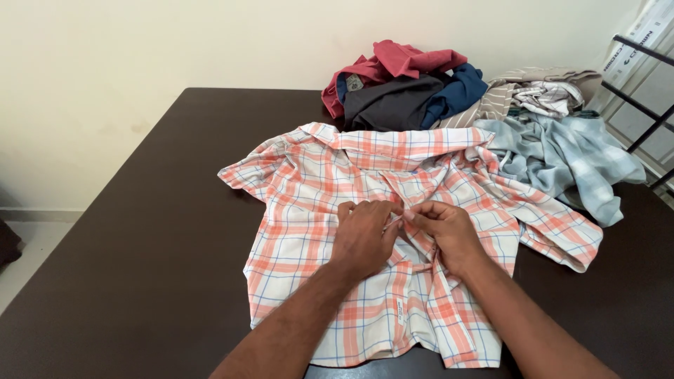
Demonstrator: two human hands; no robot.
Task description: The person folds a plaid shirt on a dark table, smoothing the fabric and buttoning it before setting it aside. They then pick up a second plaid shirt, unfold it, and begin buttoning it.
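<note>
Flat on the dark table [140, 231] — roughly at its middle — a checked shirt [309, 203] in orange, white and blue is spread front-up. Its long axis runs from the near edge toward the wall: the collar is pointed away, toward the far side, and the hem is laid nearest the camera. One sleeve is turned out to the left near the collar, the other is stretched to the right and ends close to the pale blue garment.

Over the shirt's middle the left hand [361, 235] is held knuckles-up, its fingers curled in and pinched on the edge of the front placket. Just beside it, fingertips almost touching, the right hand [446, 231] is set, its fingers likewise bent and closed on the opposite edge of the placket; a small fold of cloth is gripped between the two. Whether a button is caught there cannot be told.

Beyond the collar a pile of clothes [404, 84] is heaped — red, dark grey and deep blue pieces. To its right a striped beige garment [533, 91] is bunched, and a pale blue garment [569, 158] is crumpled at the table's right side.
</note>
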